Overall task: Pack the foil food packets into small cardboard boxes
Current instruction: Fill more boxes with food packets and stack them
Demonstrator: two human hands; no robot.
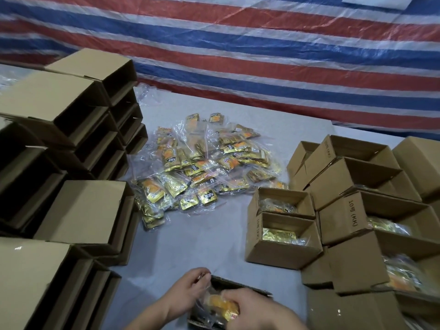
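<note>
Backdrop: a plastic tarp (262, 51) in red, white and blue stripes fills the whole upper field behind the work area, creased and glossy, with the stripes slanting down to the right. A pale rectangular patch (378, 1) sits on it at the top right edge. The desk (195, 236) below is covered in a plain pale grey sheet, evenly lit, its far edge meeting the tarp along a slanted line.

glossy foil packets (202, 163); matt cardboard boxes (281, 236)
</note>
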